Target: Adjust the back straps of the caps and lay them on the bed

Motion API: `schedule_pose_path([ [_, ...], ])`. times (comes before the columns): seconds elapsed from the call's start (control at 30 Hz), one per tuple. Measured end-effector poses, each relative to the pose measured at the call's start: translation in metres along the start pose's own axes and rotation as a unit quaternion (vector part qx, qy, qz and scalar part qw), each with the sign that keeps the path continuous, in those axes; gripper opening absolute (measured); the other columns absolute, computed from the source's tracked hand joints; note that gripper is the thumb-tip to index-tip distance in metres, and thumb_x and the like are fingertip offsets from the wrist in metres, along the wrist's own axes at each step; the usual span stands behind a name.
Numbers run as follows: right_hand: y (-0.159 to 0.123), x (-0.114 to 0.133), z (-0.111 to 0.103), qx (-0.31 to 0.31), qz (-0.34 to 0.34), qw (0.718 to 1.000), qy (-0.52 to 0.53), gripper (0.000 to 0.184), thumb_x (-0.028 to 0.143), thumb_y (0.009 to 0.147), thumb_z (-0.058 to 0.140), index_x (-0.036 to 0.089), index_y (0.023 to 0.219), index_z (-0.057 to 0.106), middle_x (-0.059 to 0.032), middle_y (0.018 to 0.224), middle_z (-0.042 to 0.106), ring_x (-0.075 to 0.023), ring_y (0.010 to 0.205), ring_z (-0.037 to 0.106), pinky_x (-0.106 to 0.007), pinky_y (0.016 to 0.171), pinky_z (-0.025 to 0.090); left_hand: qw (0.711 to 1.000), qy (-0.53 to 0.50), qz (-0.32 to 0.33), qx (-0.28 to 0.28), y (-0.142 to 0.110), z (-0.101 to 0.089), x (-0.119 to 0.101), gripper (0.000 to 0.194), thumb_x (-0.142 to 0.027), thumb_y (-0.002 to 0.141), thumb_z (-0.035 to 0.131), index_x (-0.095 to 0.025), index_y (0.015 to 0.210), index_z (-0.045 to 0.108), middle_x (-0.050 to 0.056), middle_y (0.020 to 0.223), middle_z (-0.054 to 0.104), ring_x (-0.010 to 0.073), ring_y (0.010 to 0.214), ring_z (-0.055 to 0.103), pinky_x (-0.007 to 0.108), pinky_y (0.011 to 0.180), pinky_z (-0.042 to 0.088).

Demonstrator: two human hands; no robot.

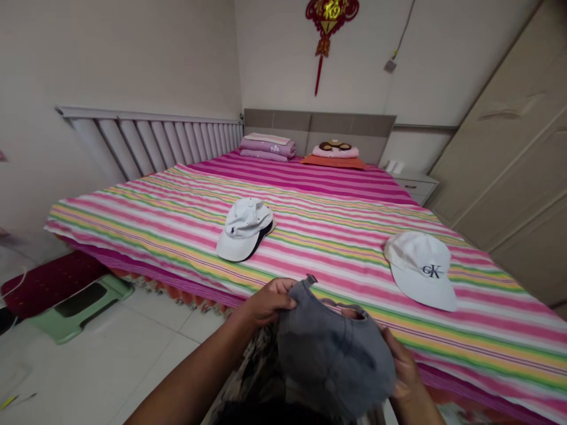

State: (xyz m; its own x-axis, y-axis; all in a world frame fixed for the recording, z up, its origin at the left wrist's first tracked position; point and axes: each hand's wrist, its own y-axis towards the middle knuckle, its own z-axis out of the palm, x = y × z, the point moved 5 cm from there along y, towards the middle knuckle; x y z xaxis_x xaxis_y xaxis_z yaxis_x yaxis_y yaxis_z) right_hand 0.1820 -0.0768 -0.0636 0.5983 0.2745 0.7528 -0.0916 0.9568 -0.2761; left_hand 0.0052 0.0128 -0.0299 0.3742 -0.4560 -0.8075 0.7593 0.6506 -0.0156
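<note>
I hold a grey cap (332, 348) in both hands near the bottom of the view, above the near edge of the bed. My left hand (268, 302) pinches its back edge by the strap. My right hand (405, 369) grips its right side, partly hidden behind the cloth. On the striped bedspread (336, 230) lie two white caps: one with a dark underside (244, 229) near the middle, and one with a dark logo (422, 268) to the right.
Folded pink bedding (267, 147) and an orange and pink pillow stack (335, 154) sit by the headboard. A green stool (75, 307) stands on the floor at left. A wardrobe (514, 153) lines the right side. A nightstand (414, 184) stands beside the bed.
</note>
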Motion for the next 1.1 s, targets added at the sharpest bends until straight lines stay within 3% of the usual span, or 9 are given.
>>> schedule_pose_path([
  [0.13,-0.005,0.010,0.009,0.016,-0.040,0.999,0.004,0.043,0.034,0.042,0.080,0.023,0.081,0.065,-0.0016,0.063,0.061,-0.0137,0.051,0.053,-0.026,0.051,0.041,0.999,0.035,-0.031,0.021,-0.001,0.011,0.004,0.038,-0.026,0.051,0.076,-0.010,0.085,0.067,0.006,0.068,0.065,0.0108,0.055,0.056,0.020,0.053,0.041],
  [0.3,-0.011,0.026,0.022,0.019,-0.136,0.990,0.034,0.020,0.042,0.069,0.063,0.023,0.069,0.058,0.0088,0.040,0.026,-0.0039,0.031,0.015,-0.017,0.032,0.023,0.997,0.072,-0.008,-0.032,0.002,0.016,0.002,0.027,-0.030,0.053,0.075,-0.012,0.072,0.068,0.004,0.067,0.064,0.0062,0.052,0.051,0.016,0.051,0.036],
  [0.4,-0.014,0.030,0.027,0.017,-0.142,0.989,0.030,0.023,0.041,0.076,0.057,0.021,0.065,0.054,0.0101,0.040,0.019,-0.0024,0.032,0.004,-0.016,0.031,0.017,0.997,0.069,-0.003,-0.038,0.003,0.018,0.001,0.024,-0.029,0.055,0.074,-0.012,0.070,0.066,0.003,0.066,0.063,0.0049,0.049,0.048,0.016,0.049,0.034],
  [0.5,-0.014,0.027,0.031,0.017,-0.101,0.995,-0.005,0.033,0.053,0.077,0.047,0.021,0.076,0.056,0.0090,0.041,0.031,-0.0011,0.029,0.005,-0.016,0.030,0.015,0.997,0.067,-0.001,-0.028,0.004,0.020,0.001,0.024,-0.030,0.057,0.073,-0.012,0.071,0.066,0.003,0.065,0.063,0.0060,0.050,0.050,0.016,0.050,0.036],
  [0.63,-0.011,0.023,0.034,0.021,-0.061,0.998,0.005,0.034,0.053,0.077,0.048,0.020,0.075,0.056,0.0073,0.040,0.040,-0.0003,0.026,0.011,-0.016,0.028,0.015,0.998,0.056,-0.011,-0.020,0.004,0.022,0.004,0.024,-0.029,0.057,0.073,-0.011,0.070,0.065,0.004,0.063,0.063,0.0094,0.054,0.055,0.018,0.053,0.039],
  [0.73,-0.007,0.023,0.032,0.010,-0.048,0.999,0.002,0.034,0.052,0.072,0.056,0.018,0.067,0.058,0.0026,0.046,0.051,-0.0028,0.028,0.032,-0.016,0.031,0.026,0.998,0.048,-0.020,-0.024,0.004,0.022,0.006,0.024,-0.029,0.056,0.074,-0.011,0.070,0.064,0.005,0.061,0.064,0.0100,0.052,0.056,0.018,0.051,0.040],
  [0.83,-0.003,0.025,0.028,-0.027,-0.035,0.998,-0.049,0.034,0.049,0.066,0.064,0.015,0.070,0.063,-0.0041,0.065,0.062,-0.0113,0.052,0.055,-0.021,0.046,0.042,0.998,0.048,-0.027,-0.024,0.005,0.022,0.005,0.024,-0.029,0.057,0.073,-0.011,0.070,0.064,0.005,0.060,0.064,0.0095,0.050,0.055,0.018,0.049,0.040],
  [0.93,0.000,0.029,0.026,-0.069,-0.044,0.993,-0.089,0.029,0.040,0.063,0.070,0.013,0.074,0.066,-0.0005,0.059,0.054,-0.0092,0.051,0.050,-0.020,0.046,0.041,0.998,0.053,-0.028,-0.031,0.005,0.020,0.003,0.024,-0.029,0.057,0.073,-0.010,0.070,0.064,0.005,0.060,0.064,0.0090,0.049,0.055,0.017,0.048,0.039],
  [1.1,0.003,0.029,0.036,-0.057,-0.069,0.991,-0.103,0.029,0.040,0.066,0.067,0.014,0.077,0.062,0.0079,0.044,0.034,-0.0032,0.036,0.025,-0.016,0.034,0.020,0.996,0.052,-0.037,-0.061,0.008,0.017,0.005,0.025,-0.028,0.056,0.075,-0.010,0.069,0.064,0.004,0.057,0.063,0.0070,0.046,0.053,0.016,0.047,0.038],
])
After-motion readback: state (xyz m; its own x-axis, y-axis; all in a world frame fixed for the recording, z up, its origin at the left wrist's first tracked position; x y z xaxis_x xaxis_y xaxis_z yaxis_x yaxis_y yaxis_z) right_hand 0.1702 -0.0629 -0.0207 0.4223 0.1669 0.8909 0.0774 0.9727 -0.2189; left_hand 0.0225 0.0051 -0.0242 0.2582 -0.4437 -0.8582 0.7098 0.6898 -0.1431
